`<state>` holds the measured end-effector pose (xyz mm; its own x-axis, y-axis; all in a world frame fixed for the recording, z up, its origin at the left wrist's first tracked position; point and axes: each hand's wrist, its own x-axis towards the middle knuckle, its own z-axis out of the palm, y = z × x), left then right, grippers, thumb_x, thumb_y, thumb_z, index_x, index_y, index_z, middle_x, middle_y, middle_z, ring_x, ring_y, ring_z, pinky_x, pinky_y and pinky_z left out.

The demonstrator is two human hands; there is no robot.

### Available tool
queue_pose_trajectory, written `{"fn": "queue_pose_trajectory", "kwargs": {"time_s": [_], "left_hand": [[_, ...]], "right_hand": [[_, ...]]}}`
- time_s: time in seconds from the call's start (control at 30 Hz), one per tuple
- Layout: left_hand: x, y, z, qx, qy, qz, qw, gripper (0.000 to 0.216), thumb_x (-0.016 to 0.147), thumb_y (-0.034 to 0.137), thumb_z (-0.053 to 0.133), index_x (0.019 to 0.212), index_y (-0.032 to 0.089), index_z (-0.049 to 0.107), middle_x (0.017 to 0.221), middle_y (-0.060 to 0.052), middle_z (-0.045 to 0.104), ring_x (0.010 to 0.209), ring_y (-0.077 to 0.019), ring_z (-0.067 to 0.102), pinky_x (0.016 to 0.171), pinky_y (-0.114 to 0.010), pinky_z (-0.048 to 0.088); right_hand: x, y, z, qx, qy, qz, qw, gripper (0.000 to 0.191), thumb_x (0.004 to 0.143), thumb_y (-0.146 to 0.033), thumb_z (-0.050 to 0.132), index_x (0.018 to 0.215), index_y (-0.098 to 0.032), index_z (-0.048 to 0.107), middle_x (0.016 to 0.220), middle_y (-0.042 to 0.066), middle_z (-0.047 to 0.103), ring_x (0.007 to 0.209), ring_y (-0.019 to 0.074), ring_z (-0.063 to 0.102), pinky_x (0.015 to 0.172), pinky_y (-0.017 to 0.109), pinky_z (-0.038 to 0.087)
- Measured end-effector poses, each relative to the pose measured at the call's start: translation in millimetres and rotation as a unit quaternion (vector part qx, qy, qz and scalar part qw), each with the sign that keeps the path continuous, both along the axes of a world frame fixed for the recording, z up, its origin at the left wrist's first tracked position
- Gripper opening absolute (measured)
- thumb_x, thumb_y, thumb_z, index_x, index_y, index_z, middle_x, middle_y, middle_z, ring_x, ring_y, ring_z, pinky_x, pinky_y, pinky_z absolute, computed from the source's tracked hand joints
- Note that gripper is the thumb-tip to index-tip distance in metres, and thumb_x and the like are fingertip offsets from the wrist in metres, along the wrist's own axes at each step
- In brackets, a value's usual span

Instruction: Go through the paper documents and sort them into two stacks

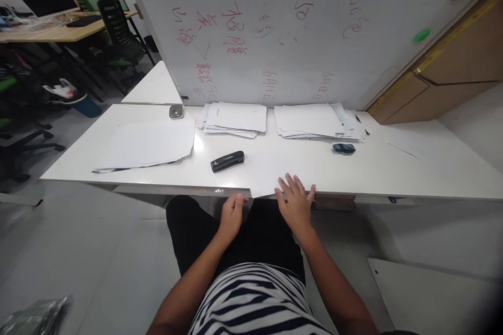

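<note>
A white sheet of paper lies at the table's front edge, one corner sticking out past it. My right hand rests on the sheet's right part with fingers spread. Just below the edge, left of that corner, is my left hand, its fingers curled in and thumb on top; nothing shows in it. A black stapler lies on the table beyond my left hand, to the left of the sheet.
Two stacks of paper lie along the whiteboard. More sheets lie at the left, with a small grey object behind them. A dark blue crumpled item sits at the right. Cardboard leans at the far right.
</note>
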<state>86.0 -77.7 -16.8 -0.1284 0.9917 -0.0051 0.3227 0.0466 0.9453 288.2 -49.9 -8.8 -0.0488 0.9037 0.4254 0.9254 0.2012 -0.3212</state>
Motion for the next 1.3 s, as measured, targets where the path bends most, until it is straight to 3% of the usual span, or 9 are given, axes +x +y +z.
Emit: {"fn": "queue_pose_trajectory", "kwargs": {"time_s": [0.13, 0.27, 0.4, 0.6, 0.77, 0.83, 0.93, 1.13, 1.3], "left_hand": [[6.1, 6.9, -4.9, -0.134, -0.125, -0.07, 0.981, 0.057, 0.087, 0.063, 0.034, 0.105, 0.017, 0.063, 0.104, -0.009, 0.069, 0.091, -0.0208, 0.064, 0.082, -0.036, 0.05], [8.5, 19.4, 11.7, -0.121, -0.171, -0.121, 0.97, 0.051, 0.086, 0.058, 0.045, 0.111, 0.018, 0.063, 0.106, -0.008, 0.07, 0.103, -0.0244, 0.062, 0.091, -0.039, 0.048], [8.7, 19.0, 20.7, -0.084, -0.072, -0.133, 0.985, 0.044, 0.089, 0.051, 0.043, 0.105, 0.017, 0.066, 0.102, -0.005, 0.07, 0.096, -0.0234, 0.063, 0.088, -0.038, 0.048], [-1.7, 9.9, 38.2, 0.051, 0.11, -0.218, 0.968, 0.033, 0.093, 0.034, 0.039, 0.106, 0.023, 0.067, 0.1, -0.004, 0.071, 0.091, -0.0195, 0.063, 0.084, -0.035, 0.049], [-10.1, 20.9, 81.5, 0.172, 0.166, -0.269, 0.933, 0.036, 0.093, 0.024, 0.037, 0.118, 0.027, 0.062, 0.112, -0.005, 0.069, 0.103, -0.0186, 0.062, 0.092, -0.038, 0.047], [-11.6, 32.4, 90.7, 0.207, 0.173, -0.231, 0.935, 0.034, 0.093, 0.025, 0.038, 0.117, 0.027, 0.061, 0.115, -0.004, 0.068, 0.106, -0.0182, 0.06, 0.095, -0.038, 0.046], [-10.5, 51.4, 82.1, 0.22, 0.188, -0.136, 0.947, 0.03, 0.093, 0.027, 0.042, 0.118, 0.026, 0.059, 0.117, -0.003, 0.066, 0.11, -0.018, 0.058, 0.095, -0.035, 0.046], [-10.0, 51.8, 38.6, 0.182, 0.342, 0.003, 0.922, 0.021, 0.092, 0.025, 0.045, 0.103, 0.021, 0.062, 0.092, -0.005, 0.069, 0.096, -0.0219, 0.061, 0.107, -0.049, 0.03], [-19.3, 36.4, 28.0, 0.158, 0.343, 0.017, 0.926, 0.016, 0.091, 0.032, 0.048, 0.084, 0.022, 0.059, 0.082, -0.003, 0.067, 0.088, -0.0198, 0.06, 0.107, -0.046, 0.031]], "right_hand": [[-6.6, -22.7, -2.3, 0.018, -0.006, 0.009, 1.0, 0.033, 0.092, -0.033, 0.046, 0.122, -0.03, 0.059, 0.136, 0.006, 0.055, 0.13, 0.0303, 0.044, 0.109, 0.067, 0.005], [-8.1, -39.0, -6.4, 0.023, 0.017, 0.011, 1.0, 0.032, 0.091, -0.03, 0.046, 0.119, -0.031, 0.061, 0.132, 0.006, 0.058, 0.128, 0.0311, 0.047, 0.108, 0.069, 0.005], [4.1, -39.1, -12.1, 0.042, 0.108, -0.055, 0.992, 0.03, 0.089, -0.032, 0.049, 0.116, -0.027, 0.062, 0.127, 0.009, 0.06, 0.122, 0.0292, 0.052, 0.109, 0.065, 0.015], [22.7, -32.8, -2.4, -0.004, 0.453, -0.152, 0.879, 0.078, 0.082, -0.043, 0.059, 0.146, -0.026, 0.018, 0.139, 0.016, 0.045, 0.103, 0.0221, 0.061, 0.084, 0.04, 0.05], [38.9, -19.7, 36.4, 0.015, 0.521, -0.106, 0.847, 0.057, 0.075, -0.045, 0.068, 0.125, -0.025, 0.049, 0.102, 0.006, 0.065, 0.076, 0.0165, 0.061, 0.07, 0.032, 0.05], [45.0, -7.8, 49.8, 0.064, 0.507, -0.115, 0.852, 0.033, 0.076, -0.046, 0.067, 0.096, -0.02, 0.061, 0.075, 0.001, 0.063, 0.063, 0.0149, 0.058, 0.064, 0.03, 0.048], [42.4, 10.1, 53.7, 0.115, 0.427, -0.132, 0.887, 0.029, 0.08, -0.047, 0.063, 0.07, -0.019, 0.057, 0.061, -0.002, 0.058, 0.059, 0.0147, 0.056, 0.064, 0.029, 0.045], [12.9, 10.5, 20.2, -0.007, 0.277, -0.072, 0.958, 0.031, 0.087, -0.047, 0.05, 0.073, -0.021, 0.059, 0.061, 0.0, 0.062, 0.058, 0.017, 0.058, 0.061, 0.027, 0.042], [12.0, -1.1, 7.5, 0.014, 0.214, -0.067, 0.974, 0.034, 0.089, -0.046, 0.047, 0.067, -0.022, 0.055, 0.061, 0.001, 0.062, 0.06, 0.0176, 0.059, 0.063, 0.027, 0.04]]}}
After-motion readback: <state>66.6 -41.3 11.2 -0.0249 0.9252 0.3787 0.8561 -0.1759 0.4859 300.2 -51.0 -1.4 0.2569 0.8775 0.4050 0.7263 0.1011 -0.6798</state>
